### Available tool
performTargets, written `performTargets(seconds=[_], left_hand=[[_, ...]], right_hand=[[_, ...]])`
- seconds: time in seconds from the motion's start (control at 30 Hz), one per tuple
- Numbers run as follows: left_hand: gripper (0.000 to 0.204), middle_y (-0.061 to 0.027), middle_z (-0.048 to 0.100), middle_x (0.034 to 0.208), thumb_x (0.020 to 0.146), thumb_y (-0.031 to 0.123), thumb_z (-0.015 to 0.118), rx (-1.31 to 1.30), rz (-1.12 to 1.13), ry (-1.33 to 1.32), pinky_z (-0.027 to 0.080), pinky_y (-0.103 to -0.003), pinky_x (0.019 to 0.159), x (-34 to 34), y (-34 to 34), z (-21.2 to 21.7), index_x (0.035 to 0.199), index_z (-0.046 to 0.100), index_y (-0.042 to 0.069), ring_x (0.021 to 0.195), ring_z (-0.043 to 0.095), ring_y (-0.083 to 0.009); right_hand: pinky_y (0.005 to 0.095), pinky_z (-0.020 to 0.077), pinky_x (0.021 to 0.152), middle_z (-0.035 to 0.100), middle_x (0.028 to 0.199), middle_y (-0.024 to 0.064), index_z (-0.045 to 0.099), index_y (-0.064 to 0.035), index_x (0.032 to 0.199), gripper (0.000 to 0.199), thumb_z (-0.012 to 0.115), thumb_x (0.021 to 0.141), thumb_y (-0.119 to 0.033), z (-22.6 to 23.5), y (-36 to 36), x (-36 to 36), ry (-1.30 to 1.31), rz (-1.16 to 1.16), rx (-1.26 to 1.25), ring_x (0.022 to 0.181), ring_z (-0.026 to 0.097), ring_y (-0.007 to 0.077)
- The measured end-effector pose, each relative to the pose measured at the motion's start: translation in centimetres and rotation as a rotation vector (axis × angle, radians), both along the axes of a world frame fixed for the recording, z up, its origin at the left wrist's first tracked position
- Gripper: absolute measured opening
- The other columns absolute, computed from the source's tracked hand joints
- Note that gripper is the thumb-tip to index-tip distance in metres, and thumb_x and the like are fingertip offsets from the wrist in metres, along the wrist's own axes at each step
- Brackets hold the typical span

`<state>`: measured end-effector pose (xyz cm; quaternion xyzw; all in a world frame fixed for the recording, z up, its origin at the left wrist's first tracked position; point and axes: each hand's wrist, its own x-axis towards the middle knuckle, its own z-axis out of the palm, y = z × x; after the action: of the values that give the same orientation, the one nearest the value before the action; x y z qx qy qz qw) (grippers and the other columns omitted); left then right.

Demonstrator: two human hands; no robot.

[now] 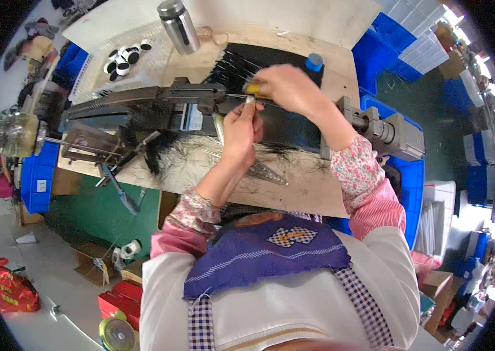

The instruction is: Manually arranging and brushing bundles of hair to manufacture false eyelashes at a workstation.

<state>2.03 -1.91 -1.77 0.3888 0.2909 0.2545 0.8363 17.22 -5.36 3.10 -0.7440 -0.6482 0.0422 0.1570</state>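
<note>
Over the workbench, my two hands meet at the metal bench device. My left hand is closed in a pinch, with a small pale tip showing at its thumb and fingertips; what it belongs to is hidden. Just above and to the right, my right hand grips a small yellow object, partly covered by the fingers. A thin rod seems to run left from it. Behind the hands lies a black mat with several thin pale strands on it. Black bristles are strewn on the wood in front.
A steel flask stands at the back, beside a white basket of black-and-white rolls. Near the mat's right end is a blue-capped container. A metal clamp-like machine sits at the bench's right, blue crates beyond.
</note>
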Motion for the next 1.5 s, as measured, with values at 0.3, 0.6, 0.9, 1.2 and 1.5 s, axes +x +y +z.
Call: performTargets(seconds=[0.3,0.6,0.9,1.2,1.5], left_hand=[[0.024,0.0047,0.033,0.052,0.099,0.026,0.047,-0.027,0.047,-0.048,0.021,-0.024,0.042,-0.7,-0.1,0.4,0.086,0.054,0.007,0.042,0.025,-0.0070],[0.059,-0.0095,0.057,0.115,0.098,0.055,0.029,-0.131,-0.131,-0.271,0.042,-0.038,0.100,0.8,-0.8,-0.4,0.123,0.047,0.004,0.110,0.054,-0.0194],[0.070,-0.0219,0.043,0.130,0.093,0.058,0.039,-0.636,-0.090,-0.579,0.032,-0.042,0.109,-1.0,2.2,1.6,0.126,0.037,-0.004,0.126,0.041,-0.0308],[0.073,-0.0196,0.042,0.134,0.095,0.058,0.032,-0.507,0.006,-0.582,0.029,-0.040,0.112,-2.1,1.0,1.4,0.128,0.037,-0.008,0.128,0.040,-0.0301],[0.069,-0.0167,0.042,0.134,0.095,0.055,0.036,-0.435,-0.040,-0.546,0.026,-0.039,0.113,-2.3,1.1,1.8,0.127,0.037,-0.006,0.130,0.037,-0.0262]], right_hand=[[0.0278,0.0517,0.060,0.067,0.076,0.0093,0.063,0.0053,0.103,0.021,0.057,0.087,-0.008,0.9,-0.7,-0.2,0.770,-0.008,-0.119,0.066,0.064,0.0137],[0.0277,0.0511,0.056,0.065,0.075,0.0086,0.061,0.0026,0.109,0.025,0.059,0.088,-0.010,1.5,-0.1,1.6,0.899,0.042,-0.285,0.058,0.061,0.0126],[0.0418,0.0465,0.082,0.055,0.097,0.0170,0.057,-0.0073,0.119,0.037,0.057,0.083,-0.018,3.0,-2.6,-1.4,-0.026,-0.124,0.162,0.094,0.055,0.0342],[0.0367,0.0395,0.073,0.058,0.076,0.0042,0.071,-0.0132,0.088,0.013,0.064,0.078,-0.014,1.4,-1.4,-1.0,0.156,0.016,0.243,0.075,0.059,0.0235],[0.0384,0.0372,0.080,0.059,0.075,0.0042,0.071,-0.0123,0.088,0.014,0.066,0.076,-0.015,1.5,-1.5,-1.5,0.066,0.096,0.283,0.079,0.060,0.0226]])
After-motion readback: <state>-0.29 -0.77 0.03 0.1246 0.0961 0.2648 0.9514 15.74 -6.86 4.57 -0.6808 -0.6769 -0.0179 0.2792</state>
